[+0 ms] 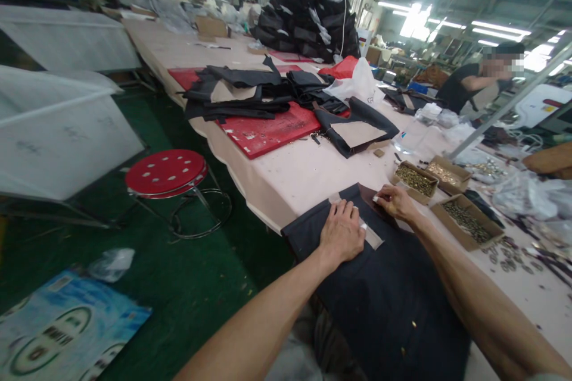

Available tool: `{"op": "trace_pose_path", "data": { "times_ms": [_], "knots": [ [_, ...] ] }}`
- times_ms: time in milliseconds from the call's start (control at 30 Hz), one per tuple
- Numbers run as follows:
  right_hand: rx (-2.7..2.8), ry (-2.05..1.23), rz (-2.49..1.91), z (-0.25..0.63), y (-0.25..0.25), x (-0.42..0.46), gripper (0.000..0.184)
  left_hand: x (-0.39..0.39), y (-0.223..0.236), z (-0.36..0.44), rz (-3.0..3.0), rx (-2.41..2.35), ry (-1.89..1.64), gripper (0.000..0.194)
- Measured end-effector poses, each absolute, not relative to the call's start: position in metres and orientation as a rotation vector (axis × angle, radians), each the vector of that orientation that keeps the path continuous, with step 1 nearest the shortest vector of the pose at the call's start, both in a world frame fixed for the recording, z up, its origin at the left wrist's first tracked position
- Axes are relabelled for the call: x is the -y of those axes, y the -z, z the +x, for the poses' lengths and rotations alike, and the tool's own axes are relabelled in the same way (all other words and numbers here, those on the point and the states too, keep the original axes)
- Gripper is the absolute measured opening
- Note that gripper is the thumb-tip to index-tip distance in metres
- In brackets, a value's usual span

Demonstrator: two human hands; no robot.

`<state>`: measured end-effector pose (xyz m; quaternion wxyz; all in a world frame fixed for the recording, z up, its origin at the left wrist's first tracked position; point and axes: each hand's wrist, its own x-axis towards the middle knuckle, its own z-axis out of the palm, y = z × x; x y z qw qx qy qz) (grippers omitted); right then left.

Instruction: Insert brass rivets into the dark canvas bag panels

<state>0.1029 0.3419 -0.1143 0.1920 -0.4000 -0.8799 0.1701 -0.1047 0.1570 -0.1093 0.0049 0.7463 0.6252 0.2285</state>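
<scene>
Dark cloth (pixel 388 292) is lying across the near corner of the tabletop (pixel 290 175) and hanging over its edge. The left hand (pixel 343 231) is resting palm down on it, fingers fairly flat and close together, over a pale strip (pixel 374 238). The right hand (pixel 395 202) is curling just beside it, fingertips drawn narrow at a brown patch (pixel 367 193); whether they are gripping it, I cannot tell. At lower left, a blue printed sheet (pixel 111 321) is showing an oval emblem (pixel 51 339), its lettering too slanted to read. Three cartons (pixel 447 226) of small metal parts (pixel 467 220) are standing right of the cloth. Beyond the left edge, a red stool (pixel 166 172) is standing on green floor (pixel 179 286). Bare tabletop is separating the cloth from a red board (pixel 268 131). Farther off, dark cut pieces (pixel 241 108) are partly covering the board, a white bag (pixel 360 80) is bearing a blurred mark, and black bundles (pixel 306 18) are lying heaped.
</scene>
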Motion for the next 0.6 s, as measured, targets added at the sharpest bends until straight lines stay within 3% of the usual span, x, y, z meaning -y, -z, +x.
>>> {"op": "trace_pose_path", "data": {
  "times_ms": [233, 467, 600],
  "knots": [
    [2.427, -1.16, -1.581, 0.087, 0.1, -0.397, 0.018, -0.162, 0.112, -0.101, 2.348, -1.953, -0.688, 0.056],
    [2.293, -1.264, -1.988, 0.072, 0.079, -0.406, 0.031, -0.163, 0.106, -0.099, 2.343, -1.961, -0.655, 0.057],
    [2.338, -1.064, -1.972, 0.075, 0.053, -0.375, 0.036, -0.156, 0.097, -0.099, 2.343, -1.971, -0.643, 0.054]
  ]
}}
